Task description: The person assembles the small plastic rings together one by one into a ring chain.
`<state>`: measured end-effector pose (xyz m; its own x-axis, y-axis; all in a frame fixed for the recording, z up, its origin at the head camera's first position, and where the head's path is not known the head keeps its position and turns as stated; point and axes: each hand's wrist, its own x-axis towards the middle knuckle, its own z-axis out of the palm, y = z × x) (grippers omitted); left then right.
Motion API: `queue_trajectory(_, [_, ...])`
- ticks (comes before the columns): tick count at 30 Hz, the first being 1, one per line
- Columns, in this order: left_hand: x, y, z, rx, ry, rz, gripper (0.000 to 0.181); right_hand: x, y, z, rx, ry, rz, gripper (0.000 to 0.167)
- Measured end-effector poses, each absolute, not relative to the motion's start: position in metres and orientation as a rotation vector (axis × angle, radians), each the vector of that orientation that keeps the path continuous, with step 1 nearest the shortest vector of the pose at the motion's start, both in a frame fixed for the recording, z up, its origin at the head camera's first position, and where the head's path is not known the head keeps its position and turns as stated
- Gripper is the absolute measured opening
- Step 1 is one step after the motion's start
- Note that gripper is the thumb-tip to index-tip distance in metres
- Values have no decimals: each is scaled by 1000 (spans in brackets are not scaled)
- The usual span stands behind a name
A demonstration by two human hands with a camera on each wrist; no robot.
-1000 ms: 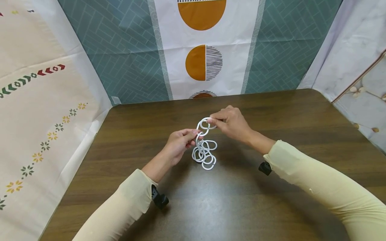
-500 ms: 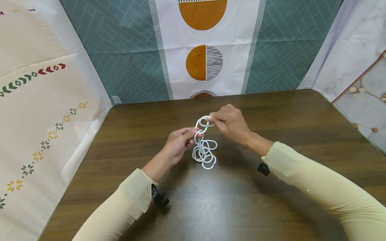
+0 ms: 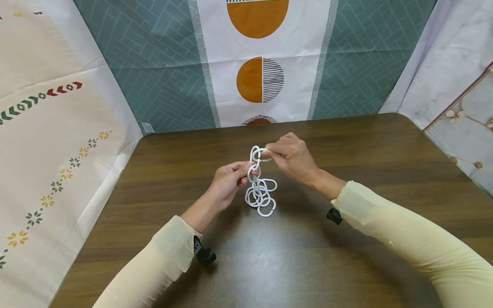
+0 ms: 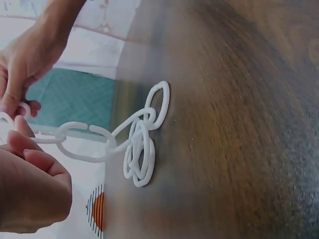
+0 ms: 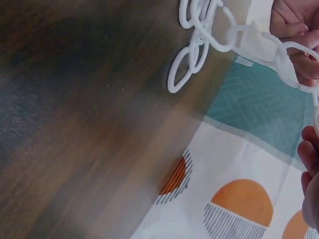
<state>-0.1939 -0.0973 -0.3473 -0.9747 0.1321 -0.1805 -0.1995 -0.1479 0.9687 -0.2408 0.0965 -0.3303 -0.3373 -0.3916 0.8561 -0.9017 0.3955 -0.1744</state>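
A chain of white oval links (image 3: 267, 213), apparently plastic, runs from the tabletop up to both hands. My left hand (image 3: 227, 184) pinches a raised link between thumb and fingers. Above and to the right of it, my right hand (image 3: 293, 157) pinches the link at the chain's upper end. Between the hands, one link stands upright. The lower links lie bunched on the table, as the left wrist view shows with the hanging link (image 4: 82, 158) above them. A small gap shows in that link's side. Fingertips cover parts of the gripped links.
The brown wood-grain table (image 3: 161, 171) reaches back to a hanging cloth (image 3: 169, 85) with teal panels and orange circles. A cream patterned cloth (image 3: 65, 141) hangs at the left, and a pale floral one (image 3: 435, 77) at the right. Each sleeve carries a black wrist camera (image 3: 204, 253).
My right hand has shifted slightly left and up, toward the left hand. The link between the hands has turned from slanted to upright. The bunched links on the table have stayed put.
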Motion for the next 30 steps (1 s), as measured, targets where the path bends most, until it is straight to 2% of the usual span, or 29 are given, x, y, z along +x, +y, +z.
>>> queue_trajectory(12, [-194,-101,-348,-230,2051,2128,29,-248,104,-317,1152,-2208,821,9])
queue_trajectory(18, [-195,-101,-346,-130,2063,2145,33,-248,102,-315,1264,-2364,804,10])
queue_trajectory(24, [-192,-98,-345,-44,2104,2102,26,-246,98,-317,1395,-2414,766,8])
queue_trajectory(30, [-191,-98,-350,27,2120,2027,26,-246,96,-316,1417,-2439,795,7])
